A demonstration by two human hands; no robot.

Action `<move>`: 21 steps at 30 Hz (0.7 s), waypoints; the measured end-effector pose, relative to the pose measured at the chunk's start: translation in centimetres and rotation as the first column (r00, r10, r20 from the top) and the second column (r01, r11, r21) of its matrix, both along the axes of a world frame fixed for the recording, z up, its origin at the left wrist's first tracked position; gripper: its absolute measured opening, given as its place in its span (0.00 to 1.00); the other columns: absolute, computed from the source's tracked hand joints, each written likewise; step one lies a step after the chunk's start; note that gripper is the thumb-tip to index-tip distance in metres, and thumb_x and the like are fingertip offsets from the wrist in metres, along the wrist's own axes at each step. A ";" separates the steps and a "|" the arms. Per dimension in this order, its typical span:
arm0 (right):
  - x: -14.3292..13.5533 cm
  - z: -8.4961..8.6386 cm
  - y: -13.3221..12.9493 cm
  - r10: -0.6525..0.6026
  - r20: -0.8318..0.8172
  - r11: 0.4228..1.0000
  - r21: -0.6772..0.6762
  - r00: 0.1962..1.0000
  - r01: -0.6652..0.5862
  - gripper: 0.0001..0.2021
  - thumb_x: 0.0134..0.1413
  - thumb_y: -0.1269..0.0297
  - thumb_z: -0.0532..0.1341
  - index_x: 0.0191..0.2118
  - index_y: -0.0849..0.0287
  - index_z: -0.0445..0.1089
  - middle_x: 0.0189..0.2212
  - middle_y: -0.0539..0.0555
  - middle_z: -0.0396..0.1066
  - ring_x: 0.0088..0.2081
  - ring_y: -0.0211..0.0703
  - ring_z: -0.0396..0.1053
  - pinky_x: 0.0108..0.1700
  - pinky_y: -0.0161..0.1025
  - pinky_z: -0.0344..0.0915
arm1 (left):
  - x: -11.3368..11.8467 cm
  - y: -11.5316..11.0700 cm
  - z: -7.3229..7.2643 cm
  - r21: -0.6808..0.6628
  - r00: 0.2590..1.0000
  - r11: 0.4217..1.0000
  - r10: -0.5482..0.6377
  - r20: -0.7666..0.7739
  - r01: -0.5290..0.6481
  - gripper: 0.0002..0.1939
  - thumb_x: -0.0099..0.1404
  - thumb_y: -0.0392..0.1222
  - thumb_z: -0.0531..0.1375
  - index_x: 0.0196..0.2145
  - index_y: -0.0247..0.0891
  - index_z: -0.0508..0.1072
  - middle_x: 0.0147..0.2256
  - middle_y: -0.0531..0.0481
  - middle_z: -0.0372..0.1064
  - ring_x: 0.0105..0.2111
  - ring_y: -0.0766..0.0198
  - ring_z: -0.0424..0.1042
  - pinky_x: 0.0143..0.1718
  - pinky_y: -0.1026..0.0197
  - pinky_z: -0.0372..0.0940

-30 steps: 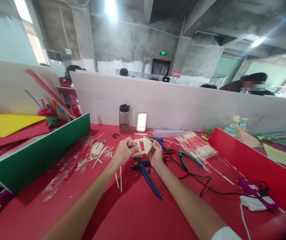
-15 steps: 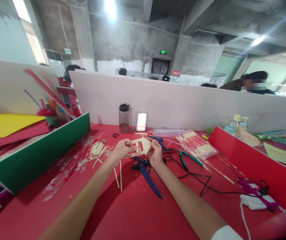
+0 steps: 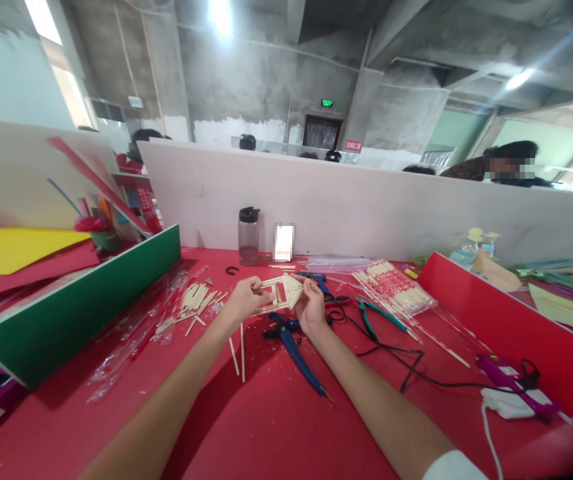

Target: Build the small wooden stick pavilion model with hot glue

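Between my hands, above the red table point(image 3: 266, 427), is a small stick model point(image 3: 291, 291), a frame of pale wooden sticks with a pointed, filled end. My left hand point(image 3: 247, 297) grips the frame's left side, fingers closed on it. At the pointed end, my right hand point(image 3: 312, 307) has its fingers closed on the model's edge. Just below lies a blue-handled cutter point(image 3: 296, 357). Two long sticks point(image 3: 242, 353) rest on the table under my left wrist. A blue glue gun point(image 3: 319, 280) sits behind my right hand, partly hidden.
Loose short sticks point(image 3: 197, 301) lie at left beside clear plastic wrapping point(image 3: 131, 347). Green-handled pliers point(image 3: 369, 323), a black cable point(image 3: 416, 363) and bagged sticks point(image 3: 399, 287) are at right. A bottle point(image 3: 249, 237) stands behind. Green point(image 3: 91, 300) and red point(image 3: 506, 330) boards flank the area.
Almost nothing differs. Both hands keep hold of the stick model, which has shifted very slightly to the left at its pointed end.
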State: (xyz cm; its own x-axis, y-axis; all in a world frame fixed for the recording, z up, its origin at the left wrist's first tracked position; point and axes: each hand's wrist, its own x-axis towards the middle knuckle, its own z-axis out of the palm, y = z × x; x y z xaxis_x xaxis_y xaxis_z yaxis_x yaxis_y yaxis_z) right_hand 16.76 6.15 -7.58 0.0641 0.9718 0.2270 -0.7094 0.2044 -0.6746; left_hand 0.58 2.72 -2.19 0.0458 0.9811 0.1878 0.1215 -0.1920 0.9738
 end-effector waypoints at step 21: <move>0.0 -0.2 0.2 0.037 -0.028 0.999 -0.029 0.999 -0.038 0.13 0.53 0.57 0.66 0.38 0.61 0.77 0.34 0.55 0.79 0.32 0.43 0.74 0.38 0.40 0.70 | 0.0 -0.1 -0.4 0.090 1.000 0.996 0.006 0.013 -0.007 0.24 0.50 0.43 0.65 0.25 0.42 0.47 0.19 0.63 0.46 0.19 0.74 0.50 0.22 0.69 0.49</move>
